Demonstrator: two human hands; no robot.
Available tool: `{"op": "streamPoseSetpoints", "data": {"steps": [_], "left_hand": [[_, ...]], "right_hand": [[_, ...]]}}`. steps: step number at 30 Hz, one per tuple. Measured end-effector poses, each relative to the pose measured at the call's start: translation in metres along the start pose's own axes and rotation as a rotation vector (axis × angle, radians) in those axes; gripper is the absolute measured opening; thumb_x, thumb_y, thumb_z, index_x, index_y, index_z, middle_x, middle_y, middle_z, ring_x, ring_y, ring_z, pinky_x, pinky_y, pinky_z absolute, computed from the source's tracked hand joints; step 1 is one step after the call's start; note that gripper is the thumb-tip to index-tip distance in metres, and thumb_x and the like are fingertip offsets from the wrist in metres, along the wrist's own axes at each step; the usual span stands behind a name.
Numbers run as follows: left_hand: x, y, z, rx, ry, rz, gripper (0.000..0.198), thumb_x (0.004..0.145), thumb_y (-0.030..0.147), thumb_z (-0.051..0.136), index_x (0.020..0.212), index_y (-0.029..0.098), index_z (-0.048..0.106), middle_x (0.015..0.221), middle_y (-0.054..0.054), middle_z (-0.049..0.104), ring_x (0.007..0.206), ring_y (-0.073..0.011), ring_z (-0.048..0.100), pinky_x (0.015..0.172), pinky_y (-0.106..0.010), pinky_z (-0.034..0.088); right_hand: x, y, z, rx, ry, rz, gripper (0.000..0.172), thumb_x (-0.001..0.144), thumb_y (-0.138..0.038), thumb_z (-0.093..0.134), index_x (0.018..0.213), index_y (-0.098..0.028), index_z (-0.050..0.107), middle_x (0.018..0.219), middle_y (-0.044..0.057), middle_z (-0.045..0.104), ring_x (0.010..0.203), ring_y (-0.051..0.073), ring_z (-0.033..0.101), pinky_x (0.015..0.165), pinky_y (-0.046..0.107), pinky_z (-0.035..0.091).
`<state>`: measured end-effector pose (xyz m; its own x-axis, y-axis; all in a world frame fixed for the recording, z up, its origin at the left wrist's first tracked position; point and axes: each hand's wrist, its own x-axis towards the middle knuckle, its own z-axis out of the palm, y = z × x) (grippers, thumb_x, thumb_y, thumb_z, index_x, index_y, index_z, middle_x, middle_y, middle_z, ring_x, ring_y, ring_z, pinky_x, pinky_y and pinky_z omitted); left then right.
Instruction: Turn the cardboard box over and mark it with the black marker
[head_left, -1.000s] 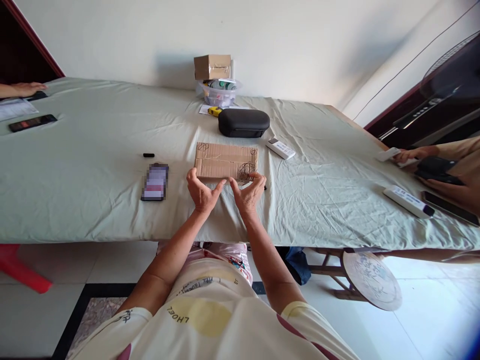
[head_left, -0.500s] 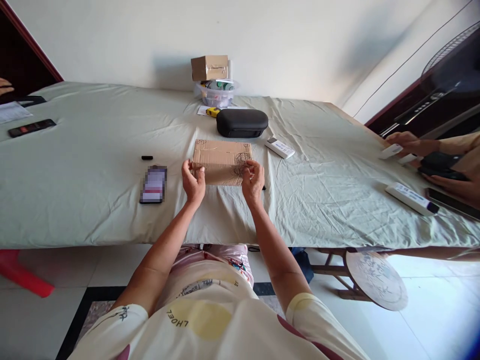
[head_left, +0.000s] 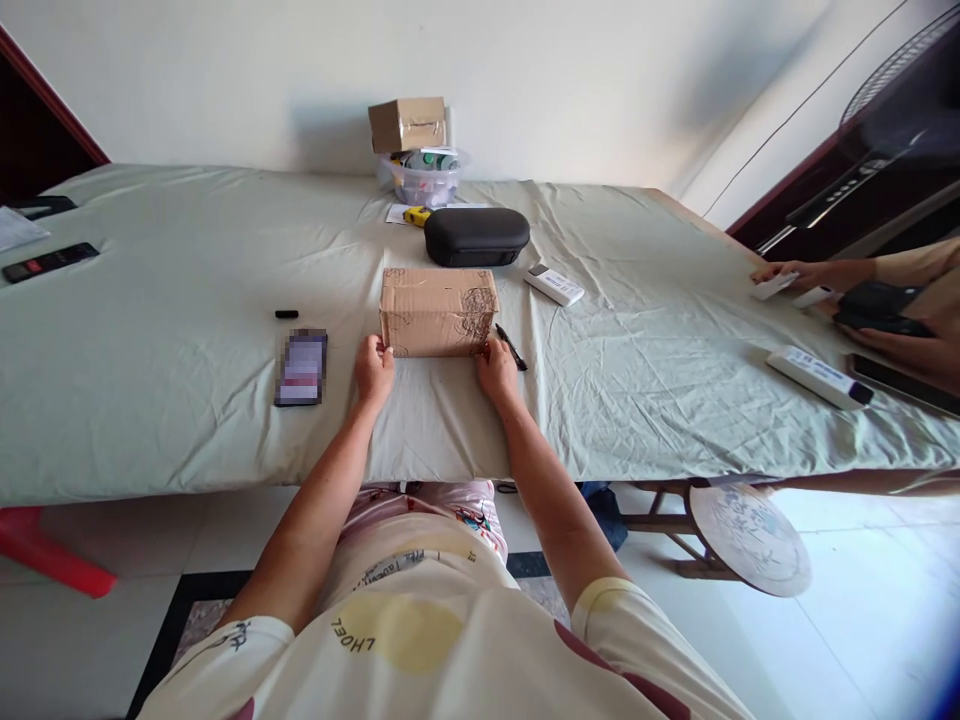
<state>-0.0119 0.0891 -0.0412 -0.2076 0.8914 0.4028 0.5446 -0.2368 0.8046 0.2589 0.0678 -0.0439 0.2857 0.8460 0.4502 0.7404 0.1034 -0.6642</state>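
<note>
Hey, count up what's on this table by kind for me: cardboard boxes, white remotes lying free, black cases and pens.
Cardboard boxes: 2, near box between left hand and right hand, far box atop a tub.
White remotes lying free: 2.
Black case: 1.
Pen: 1.
Total: 6.

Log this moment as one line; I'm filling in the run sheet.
left hand: touching cardboard box, near-left corner | right hand: touching near-right corner | box: resting on tablecloth | pen: beside right hand
</note>
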Motion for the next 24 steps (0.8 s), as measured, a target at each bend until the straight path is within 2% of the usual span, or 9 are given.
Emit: {"op": "streamPoseSetpoints", "data": {"steps": [4,10,15,17,20,22,24], "left_hand": [[0.000,0.001,0.000,0.000,-0.010,-0.015,0.012,0.089,0.016,0.063,0.095,0.023,0.056,0.096,-0.006,0.072,0.095,-0.0241,0.071,0.094,-0.040,0.056],[-0.001,0.003,-0.002,-0.045,0.050,0.018,0.010,0.088,0.019,0.064,0.094,0.024,0.058,0.092,-0.005,0.072,0.089,-0.0228,0.071,0.089,-0.037,0.057],[-0.001,-0.002,-0.003,-0.074,0.086,0.075,0.013,0.091,0.025,0.065,0.103,0.022,0.062,0.097,-0.007,0.072,0.093,-0.0241,0.071,0.092,-0.039,0.058],[-0.001,-0.004,-0.002,-0.095,0.118,0.096,0.021,0.095,0.031,0.063,0.113,0.021,0.063,0.105,-0.010,0.072,0.100,-0.0248,0.071,0.091,-0.039,0.059],[-0.001,-0.006,0.000,-0.126,0.122,0.105,0.044,0.098,0.044,0.063,0.133,0.019,0.058,0.125,-0.017,0.068,0.113,-0.0268,0.069,0.086,-0.037,0.061],[-0.002,-0.006,0.001,-0.116,0.105,0.104,0.060,0.096,0.053,0.067,0.143,0.018,0.052,0.135,-0.020,0.063,0.121,-0.0295,0.067,0.086,-0.037,0.062],[-0.002,-0.006,0.002,-0.077,0.101,0.113,0.073,0.092,0.057,0.073,0.147,0.017,0.049,0.139,-0.021,0.061,0.127,-0.0321,0.064,0.092,-0.040,0.062]], "right_hand": [[-0.001,-0.003,-0.003,-0.065,-0.035,0.033,0.027,0.082,-0.014,0.059,0.107,-0.022,0.068,0.105,0.012,0.072,0.098,0.030,0.066,0.095,0.048,0.057],[-0.002,-0.010,-0.006,0.006,0.002,0.096,0.035,0.082,-0.016,0.056,0.116,-0.022,0.065,0.106,0.011,0.075,0.099,0.029,0.069,0.096,0.047,0.056],[-0.002,-0.012,-0.005,0.090,0.057,0.107,0.026,0.080,-0.020,0.058,0.105,-0.023,0.064,0.096,0.007,0.075,0.088,0.025,0.069,0.090,0.044,0.057],[-0.001,-0.014,-0.004,0.123,0.067,0.078,0.024,0.079,-0.020,0.058,0.102,-0.023,0.064,0.092,0.006,0.074,0.085,0.024,0.069,0.087,0.042,0.057],[-0.001,-0.016,-0.002,0.179,0.093,0.001,0.022,0.080,-0.022,0.058,0.101,-0.023,0.064,0.088,0.004,0.071,0.082,0.022,0.067,0.084,0.039,0.057],[-0.002,-0.017,-0.001,0.212,0.124,-0.045,0.022,0.081,-0.025,0.058,0.101,-0.024,0.064,0.086,0.003,0.070,0.080,0.021,0.066,0.082,0.038,0.056],[-0.002,-0.017,-0.001,0.227,0.151,-0.072,0.021,0.081,-0.027,0.058,0.102,-0.025,0.064,0.085,0.002,0.069,0.079,0.020,0.064,0.081,0.037,0.056]]}}
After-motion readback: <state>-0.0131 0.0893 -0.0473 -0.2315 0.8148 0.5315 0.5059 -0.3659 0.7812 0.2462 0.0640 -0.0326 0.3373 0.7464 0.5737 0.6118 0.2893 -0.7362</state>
